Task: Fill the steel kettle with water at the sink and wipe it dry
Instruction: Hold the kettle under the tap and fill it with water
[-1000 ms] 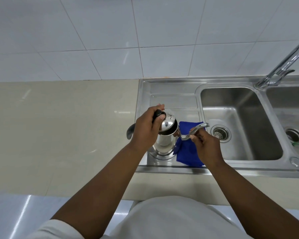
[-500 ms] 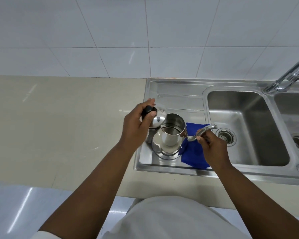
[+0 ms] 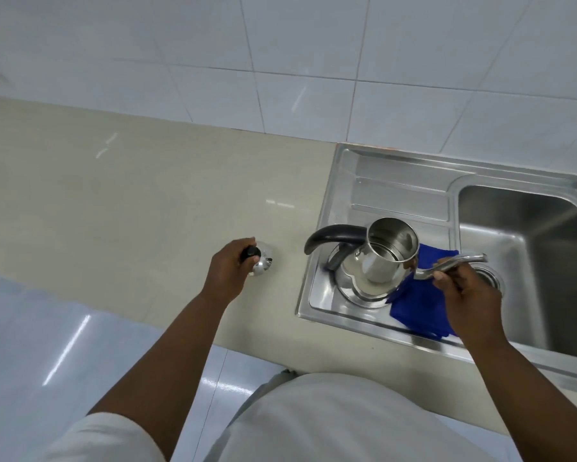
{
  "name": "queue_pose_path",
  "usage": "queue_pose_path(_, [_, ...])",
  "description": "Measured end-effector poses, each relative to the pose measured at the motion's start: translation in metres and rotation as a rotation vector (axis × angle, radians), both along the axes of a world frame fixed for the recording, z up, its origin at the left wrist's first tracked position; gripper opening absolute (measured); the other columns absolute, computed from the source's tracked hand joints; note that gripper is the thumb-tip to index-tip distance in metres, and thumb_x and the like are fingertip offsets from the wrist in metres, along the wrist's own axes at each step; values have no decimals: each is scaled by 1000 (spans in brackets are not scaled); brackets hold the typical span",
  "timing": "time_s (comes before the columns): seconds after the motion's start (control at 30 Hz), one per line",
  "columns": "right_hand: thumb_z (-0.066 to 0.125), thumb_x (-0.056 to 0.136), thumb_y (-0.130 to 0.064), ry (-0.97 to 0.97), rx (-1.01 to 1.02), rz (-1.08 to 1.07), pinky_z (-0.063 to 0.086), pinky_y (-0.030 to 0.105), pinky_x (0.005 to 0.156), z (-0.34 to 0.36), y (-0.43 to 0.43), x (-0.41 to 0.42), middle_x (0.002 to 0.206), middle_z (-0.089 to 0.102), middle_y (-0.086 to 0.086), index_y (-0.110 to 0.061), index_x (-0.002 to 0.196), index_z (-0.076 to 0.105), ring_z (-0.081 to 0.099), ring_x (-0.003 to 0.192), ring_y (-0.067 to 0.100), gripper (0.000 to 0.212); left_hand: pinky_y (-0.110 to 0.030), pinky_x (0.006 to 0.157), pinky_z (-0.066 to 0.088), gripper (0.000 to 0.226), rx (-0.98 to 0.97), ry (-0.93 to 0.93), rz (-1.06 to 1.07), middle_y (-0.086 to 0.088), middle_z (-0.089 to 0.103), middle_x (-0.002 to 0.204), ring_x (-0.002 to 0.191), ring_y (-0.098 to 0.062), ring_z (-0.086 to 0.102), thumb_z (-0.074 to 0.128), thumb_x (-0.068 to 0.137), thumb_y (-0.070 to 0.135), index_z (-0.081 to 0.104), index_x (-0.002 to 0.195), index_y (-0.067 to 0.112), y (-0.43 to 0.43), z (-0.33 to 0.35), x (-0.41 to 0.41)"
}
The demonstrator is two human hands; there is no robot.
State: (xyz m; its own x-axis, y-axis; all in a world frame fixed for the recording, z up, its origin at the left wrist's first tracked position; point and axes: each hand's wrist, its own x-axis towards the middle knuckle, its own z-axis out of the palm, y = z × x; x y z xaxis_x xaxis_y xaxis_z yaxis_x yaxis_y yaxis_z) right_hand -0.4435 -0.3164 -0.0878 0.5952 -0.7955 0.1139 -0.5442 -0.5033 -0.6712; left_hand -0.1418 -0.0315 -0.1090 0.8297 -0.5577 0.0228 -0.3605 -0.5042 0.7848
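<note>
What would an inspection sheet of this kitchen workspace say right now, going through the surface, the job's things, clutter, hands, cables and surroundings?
Surface: beige countertop with a steel sink unit set in at right.
Job's things: steel kettle upright on the drainboard, lid off, black handle pointing left; lid at the countertop; blue cloth on the drainboard beside the kettle, partly under the right hand.
Clutter: nothing seen.
Hands: left hand grips the lid's black knob; right hand holds the kettle's curved spout.
Cables: nothing seen.
Surroundings: white tiled wall behind; sink basin at right; glossy floor below.
</note>
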Motion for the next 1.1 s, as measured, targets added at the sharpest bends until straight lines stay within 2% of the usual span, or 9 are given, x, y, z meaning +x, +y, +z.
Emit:
queue_pose_path(0.1, [61,96,-14,31,-26,-4,35,12,68,1,1,2,93,73,9,-6,105,68,58,77,18,14,-5,88,39,35,68,22,5,-5,68,116,103,-13,60,68,86,3,65,121,6,3,-12,2])
queue_pose_path(0.2, [61,96,-15,20,-20,-16,36,12,69,2,2,2,91,73,9,-6,105,68,59,78,18,14,-26,98,44,37,103,50,-1,-8,67,120,111,-22,62,67,86,1,64,122,5,5,-20,5])
queue_pose_path(0.27, [62,96,-14,10,-20,-18,36,12,70,3,4,2,89,73,9,-6,104,68,59,77,18,13,-32,101,45,39,111,71,2,-10,66,123,114,-26,62,67,85,-1,63,123,5,8,-24,5])
queue_pose_path(0.43, [63,96,-14,24,-38,-34,36,11,70,2,4,4,91,73,10,-6,106,69,59,78,17,14,-21,98,37,40,133,35,-16,-11,64,127,118,-25,59,65,86,-4,62,125,3,8,-29,5])
queue_pose_path(0.7, [63,95,-15,-43,18,-42,42,4,75,-3,3,2,93,74,2,-11,104,69,66,84,16,12,-33,107,38,45,52,-34,-20,-10,61,132,127,-25,54,71,85,6,60,128,6,10,-24,6])
queue_pose_path(0.77, [64,95,-14,-50,35,-50,40,8,76,-2,4,3,92,72,1,-11,105,69,64,84,14,12,-36,108,41,45,-5,-49,-25,-5,61,133,125,-14,54,71,86,8,60,129,9,3,-17,3])
queue_pose_path(0.87, [64,95,-13,-69,49,-54,47,22,79,-4,3,3,93,73,2,-12,106,69,66,85,17,12,-18,101,44,46,-62,-37,-68,1,59,134,110,14,54,71,88,12,58,132,12,-17,1,-6])
queue_pose_path(1.0, [65,94,-13,-83,67,-52,49,24,80,-6,2,1,91,73,4,-13,105,69,67,84,20,11,-14,105,38,50,-133,11,-220,5,59,134,125,-1,52,71,88,20,56,135,13,-55,21,-25])
queue_pose_path(1.1, [66,94,-14,-93,68,-55,51,32,81,-5,3,1,92,73,3,-14,103,69,66,84,19,10,-13,104,39,53,-130,75,-336,10,59,133,124,0,53,73,86,20,54,136,18,-80,31,-37])
